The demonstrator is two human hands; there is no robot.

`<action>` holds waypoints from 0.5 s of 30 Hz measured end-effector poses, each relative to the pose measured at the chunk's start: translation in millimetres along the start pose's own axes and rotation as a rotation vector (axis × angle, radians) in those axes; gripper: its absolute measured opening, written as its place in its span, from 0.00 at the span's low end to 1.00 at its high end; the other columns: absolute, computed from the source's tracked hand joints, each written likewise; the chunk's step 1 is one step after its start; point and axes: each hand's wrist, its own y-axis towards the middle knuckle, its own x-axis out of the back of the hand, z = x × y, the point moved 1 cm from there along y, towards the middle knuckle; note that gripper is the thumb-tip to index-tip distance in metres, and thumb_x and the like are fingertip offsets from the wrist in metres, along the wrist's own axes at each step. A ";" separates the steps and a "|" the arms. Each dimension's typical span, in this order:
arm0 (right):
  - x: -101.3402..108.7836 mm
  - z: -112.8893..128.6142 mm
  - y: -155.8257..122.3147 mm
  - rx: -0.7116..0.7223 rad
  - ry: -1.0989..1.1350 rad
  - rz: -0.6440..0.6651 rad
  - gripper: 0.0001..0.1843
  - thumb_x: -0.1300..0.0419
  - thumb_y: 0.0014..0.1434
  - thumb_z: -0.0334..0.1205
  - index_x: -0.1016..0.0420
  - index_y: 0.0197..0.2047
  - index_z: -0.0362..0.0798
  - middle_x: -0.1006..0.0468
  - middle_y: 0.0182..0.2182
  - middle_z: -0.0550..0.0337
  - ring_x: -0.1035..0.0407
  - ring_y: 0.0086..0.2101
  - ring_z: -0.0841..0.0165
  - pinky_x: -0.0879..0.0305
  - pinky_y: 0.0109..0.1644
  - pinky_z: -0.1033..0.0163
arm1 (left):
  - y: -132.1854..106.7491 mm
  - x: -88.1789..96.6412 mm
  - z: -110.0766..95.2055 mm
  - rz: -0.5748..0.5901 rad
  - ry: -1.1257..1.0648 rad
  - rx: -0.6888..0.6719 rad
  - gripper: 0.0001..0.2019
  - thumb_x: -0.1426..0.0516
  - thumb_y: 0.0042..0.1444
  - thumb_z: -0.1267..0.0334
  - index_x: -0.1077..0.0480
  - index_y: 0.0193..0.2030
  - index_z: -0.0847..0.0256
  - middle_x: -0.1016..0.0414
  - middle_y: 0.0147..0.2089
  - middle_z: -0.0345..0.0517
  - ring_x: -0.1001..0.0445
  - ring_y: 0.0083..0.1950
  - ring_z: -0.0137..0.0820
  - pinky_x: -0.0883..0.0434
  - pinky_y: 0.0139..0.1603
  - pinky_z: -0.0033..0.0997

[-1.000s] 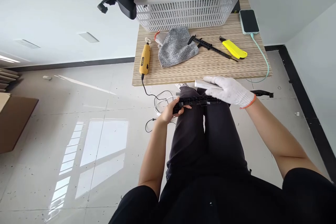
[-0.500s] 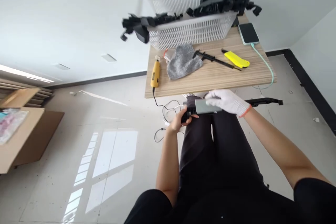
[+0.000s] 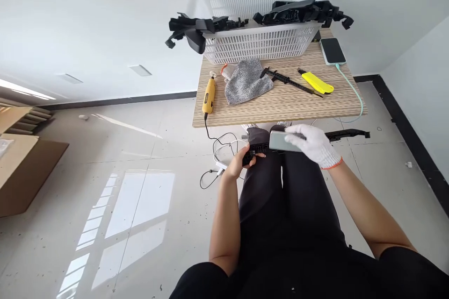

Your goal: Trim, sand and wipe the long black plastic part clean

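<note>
Long black part point(image 3: 260, 148): just off the table's point(image 3: 245, 118) near edge, lower than the top, lying crosswise over the person's thighs; right tip sticks out below the table's near right corner. Left hand point(image 3: 237, 163), bare, closed on the part's left end, thumb on top, fingertips curling out from under. Right hand point(image 3: 313, 144), white glove with orange cuff, partly closed, pinching a flat grey slab point(image 3: 280, 141), thumb side toward the person. Slab sits over the part's middle, near the table edge; touching or just above, can't tell.

On the table, left side: yellow rotary tool point(image 3: 208, 98), cord dropping over the near edge. Left of table centre: grey cloth point(image 3: 248, 84), partly over a white glove point(image 3: 228, 71). Table centre: black caliper point(image 3: 289, 81), slanted. Right of that: yellow cutter point(image 3: 317, 82). Table's right edge: dark-screened device point(image 3: 333, 51), green cable plugged in. Back of table: white basket point(image 3: 257, 44), black parts point(image 3: 301, 13) lying across its rim. Floor, well left of table: cardboard box point(image 3: 31, 177).
</note>
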 end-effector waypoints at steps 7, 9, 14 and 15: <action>15.9 9.3 -8.8 -0.069 0.129 0.008 0.18 0.36 0.62 0.56 0.17 0.50 0.57 0.15 0.48 0.58 0.21 0.48 0.55 0.25 0.56 0.47 | -10.8 2.8 7.0 -0.030 -0.015 -0.056 0.36 0.53 0.62 0.33 0.20 0.40 0.68 0.44 0.18 0.37 0.51 0.21 0.26 0.54 0.24 0.31; 26.5 10.7 -14.0 -0.082 0.138 0.102 0.15 0.34 0.60 0.56 0.16 0.46 0.61 0.15 0.47 0.60 0.21 0.48 0.54 0.26 0.56 0.45 | -17.7 5.3 16.0 -0.039 -0.021 -0.064 0.37 0.53 0.62 0.32 0.19 0.38 0.68 0.45 0.18 0.38 0.50 0.22 0.27 0.52 0.25 0.32; 57.4 -7.9 -31.5 -0.337 0.326 -0.714 0.13 0.36 0.58 0.49 0.17 0.45 0.58 0.15 0.44 0.52 0.21 0.45 0.53 0.24 0.51 0.45 | -42.8 16.7 41.6 -0.142 -0.193 -0.118 0.37 0.51 0.61 0.32 0.18 0.38 0.67 0.51 0.16 0.36 0.53 0.20 0.26 0.50 0.25 0.34; 60.3 -12.2 -33.7 -0.373 0.377 -0.855 0.13 0.38 0.58 0.47 0.17 0.44 0.57 0.16 0.42 0.51 0.21 0.43 0.53 0.23 0.46 0.45 | -47.2 17.5 43.3 -0.178 -0.238 -0.149 0.37 0.51 0.61 0.32 0.18 0.39 0.67 0.52 0.16 0.35 0.54 0.20 0.26 0.50 0.25 0.34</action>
